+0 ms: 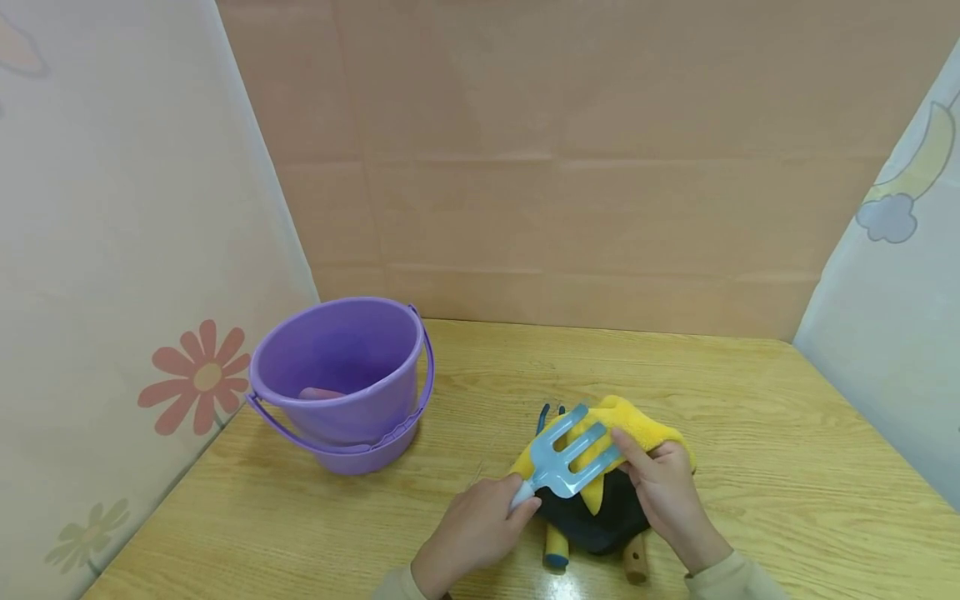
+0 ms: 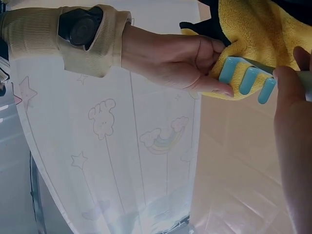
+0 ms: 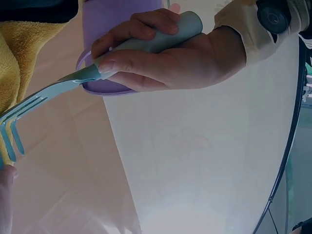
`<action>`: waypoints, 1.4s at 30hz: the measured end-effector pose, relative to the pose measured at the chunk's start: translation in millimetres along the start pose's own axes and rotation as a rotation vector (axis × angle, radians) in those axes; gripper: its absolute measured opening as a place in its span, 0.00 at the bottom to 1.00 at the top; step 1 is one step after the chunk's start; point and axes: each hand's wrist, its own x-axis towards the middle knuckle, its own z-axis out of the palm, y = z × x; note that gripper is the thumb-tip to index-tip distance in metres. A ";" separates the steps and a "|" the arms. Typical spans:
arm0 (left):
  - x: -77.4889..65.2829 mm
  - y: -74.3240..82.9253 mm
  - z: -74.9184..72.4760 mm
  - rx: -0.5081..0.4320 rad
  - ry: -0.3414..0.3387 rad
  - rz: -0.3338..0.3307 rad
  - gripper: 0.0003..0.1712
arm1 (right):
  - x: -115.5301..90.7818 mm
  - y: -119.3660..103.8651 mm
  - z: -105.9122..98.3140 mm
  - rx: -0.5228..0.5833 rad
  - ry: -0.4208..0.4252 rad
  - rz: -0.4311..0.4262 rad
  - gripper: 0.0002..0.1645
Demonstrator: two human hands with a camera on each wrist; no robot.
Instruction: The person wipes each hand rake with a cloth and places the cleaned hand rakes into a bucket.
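The left hand [image 1: 480, 521] grasps the pale handle of a light blue garden fork [image 1: 557, 477], raised above the desk [image 1: 757, 467] with its tines slanting toward the right hand. The right hand [image 1: 666, 493] grips a fuzzy yellow cloth [image 1: 641, 427], its thumb beside the tine tips, and the cloth lies behind the tines. Beneath is a dark cloth [image 1: 596, 521], with a yellow handle [image 1: 556, 543] and a brown handle [image 1: 635, 560] poking out toward the person, and blue prongs [image 1: 543, 417] showing on the far side. A purple bucket [image 1: 348, 423] stands well to the left, a pink object [image 1: 321, 393] inside it.
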 end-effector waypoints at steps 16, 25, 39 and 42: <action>1.9 -4.7 -7.3 -0.248 0.041 -0.133 0.09 | -1.8 -1.0 -0.6 -0.032 0.166 0.111 0.11; 1.2 -8.1 -15.4 -0.321 0.065 -0.095 0.10 | -2.5 0.9 -0.8 0.021 0.159 0.117 0.12; -1.0 -14.1 -28.8 -0.307 0.131 -0.128 0.04 | -3.1 0.4 0.5 0.000 0.162 0.173 0.13; -1.4 -16.0 -32.3 -0.305 0.156 -0.131 0.03 | -3.5 1.1 0.2 -0.001 0.162 0.181 0.12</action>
